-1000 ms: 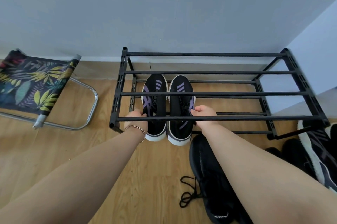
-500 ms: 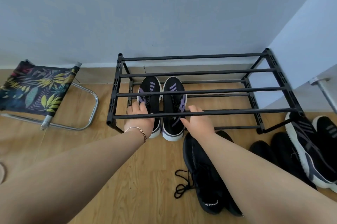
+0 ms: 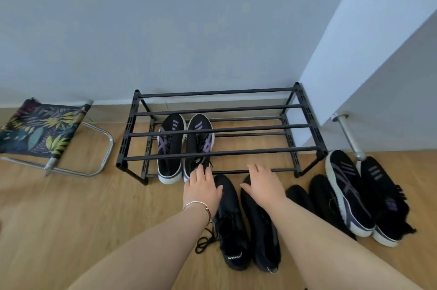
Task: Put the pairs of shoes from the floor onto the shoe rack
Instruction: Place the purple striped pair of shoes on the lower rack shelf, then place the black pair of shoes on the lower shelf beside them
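Note:
A black metal shoe rack (image 3: pixel 222 129) stands against the wall. On its lower shelf at the left sits a pair of black sneakers with purple stripes (image 3: pixel 184 145), toes to the wall. An all-black pair (image 3: pixel 246 223) lies on the floor in front of the rack. My left hand (image 3: pixel 201 189) hovers open over the toe of the left black shoe. My right hand (image 3: pixel 263 183) is spread open over the toe of the right one. Neither hand grips anything.
A folding stool with leaf-print fabric (image 3: pixel 42 131) stands at the left. On the floor at the right lie another black pair (image 3: pixel 316 202) and a black-and-white pair (image 3: pixel 364 195), next to a metal pipe (image 3: pixel 350 138) and a white wall corner.
Both hands let go of the purple-striped pair on the lower shelf and drew back to the right, over the all-black pair. The view pulled back and shifted right.

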Available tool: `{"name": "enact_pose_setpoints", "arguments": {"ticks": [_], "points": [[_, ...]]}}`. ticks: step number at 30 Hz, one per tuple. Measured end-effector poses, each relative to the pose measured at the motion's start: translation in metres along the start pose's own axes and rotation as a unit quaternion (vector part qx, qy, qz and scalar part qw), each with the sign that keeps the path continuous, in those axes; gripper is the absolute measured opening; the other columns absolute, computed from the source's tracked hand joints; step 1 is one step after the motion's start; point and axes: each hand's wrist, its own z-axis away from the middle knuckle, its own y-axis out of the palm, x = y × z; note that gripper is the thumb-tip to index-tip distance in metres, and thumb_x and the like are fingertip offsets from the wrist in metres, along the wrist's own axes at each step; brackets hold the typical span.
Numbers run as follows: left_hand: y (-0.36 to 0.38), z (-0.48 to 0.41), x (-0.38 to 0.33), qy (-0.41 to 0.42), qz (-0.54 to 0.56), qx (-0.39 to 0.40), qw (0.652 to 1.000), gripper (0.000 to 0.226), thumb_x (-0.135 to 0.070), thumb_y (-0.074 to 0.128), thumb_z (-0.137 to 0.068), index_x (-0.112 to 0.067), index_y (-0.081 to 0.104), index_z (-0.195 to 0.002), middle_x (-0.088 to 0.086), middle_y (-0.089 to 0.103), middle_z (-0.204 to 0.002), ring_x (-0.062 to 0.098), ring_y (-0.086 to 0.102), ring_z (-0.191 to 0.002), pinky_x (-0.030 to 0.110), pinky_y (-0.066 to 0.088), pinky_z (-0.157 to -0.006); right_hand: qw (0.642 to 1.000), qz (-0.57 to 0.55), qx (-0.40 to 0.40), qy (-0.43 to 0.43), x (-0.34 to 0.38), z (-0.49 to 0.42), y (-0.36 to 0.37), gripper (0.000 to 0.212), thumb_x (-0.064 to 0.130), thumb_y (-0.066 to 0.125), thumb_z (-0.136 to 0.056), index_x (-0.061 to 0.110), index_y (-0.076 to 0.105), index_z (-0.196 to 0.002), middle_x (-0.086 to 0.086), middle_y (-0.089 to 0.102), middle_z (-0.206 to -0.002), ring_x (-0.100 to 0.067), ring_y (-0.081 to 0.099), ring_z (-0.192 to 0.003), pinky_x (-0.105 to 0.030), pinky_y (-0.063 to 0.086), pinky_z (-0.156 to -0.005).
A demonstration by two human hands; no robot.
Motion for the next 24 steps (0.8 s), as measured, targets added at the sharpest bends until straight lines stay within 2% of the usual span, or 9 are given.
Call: {"name": "enact_pose_setpoints", "arguments": {"ticks": [4,9,15,17,20,24], "points": [[0.023,0.023,-0.015,0.021,-0.014,-0.013,1.0,0.069,-0.049,0.041,-0.098,-0.013,0.022,-0.153,0.007,0.024,-0.158,0.026,0.03,-0.141,0.036,0.036,-0.109,0.998,-0.035,-0.008,0.048,-0.015,0.023,0.017,0.059,0.048,0.059,-0.092,0.014,0.045,-0.138,-0.007,0.056,-0.134,-0.025,0.053,-0.121,-0.036,0.048,-0.098],[0.065,0.044,-0.008,-0.084,0.016,0.044,0.995,0.058,-0.053,0.041,-0.096,-0.015,0.038,-0.14,0.005,0.044,-0.135,0.024,0.046,-0.12,0.033,0.044,-0.097,0.974,-0.12,0.026,0.188,-0.024,0.055,0.047,0.061,0.049,0.059,-0.092,0.014,0.042,-0.14,-0.007,0.056,-0.133,-0.025,0.053,-0.122,-0.038,0.051,-0.097],[0.097,0.036,-0.001,-0.192,0.161,0.143,0.958,0.06,-0.053,0.048,-0.094,-0.009,0.039,-0.134,0.012,0.049,-0.133,0.032,0.054,-0.118,0.039,0.049,-0.091,0.923,-0.234,0.068,0.299,-0.046,0.078,0.076,0.067,0.051,0.056,-0.093,0.008,0.04,-0.142,-0.012,0.05,-0.139,-0.031,0.054,-0.123,-0.04,0.051,-0.094],[0.106,0.035,-0.006,-0.22,0.201,0.182,0.937,0.066,-0.056,0.051,-0.091,-0.005,0.041,-0.133,0.015,0.055,-0.13,0.033,0.058,-0.115,0.04,0.052,-0.091,0.905,-0.279,0.085,0.31,-0.052,0.082,0.084,0.071,0.052,0.056,-0.093,0.006,0.039,-0.144,-0.014,0.052,-0.14,-0.032,0.054,-0.124,-0.039,0.049,-0.095],[0.116,0.039,-0.019,-0.25,0.26,0.238,0.902,0.077,-0.058,0.059,-0.087,-0.003,0.04,-0.137,0.015,0.06,-0.128,0.032,0.061,-0.114,0.038,0.051,-0.09,0.895,-0.315,0.105,0.299,-0.058,0.086,0.092,0.063,0.051,0.058,-0.092,0.006,0.05,-0.135,-0.012,0.061,-0.129,-0.029,0.058,-0.117,-0.038,0.051,-0.094],[0.126,0.043,-0.029,-0.268,0.286,0.235,0.89,0.08,-0.051,0.071,-0.081,-0.004,0.039,-0.137,0.014,0.06,-0.131,0.03,0.059,-0.119,0.039,0.048,-0.1,0.889,-0.34,0.104,0.288,-0.056,0.092,0.093,0.056,0.052,0.064,-0.088,0.012,0.057,-0.126,-0.006,0.065,-0.121,-0.026,0.061,-0.111,-0.035,0.052,-0.09]]}}
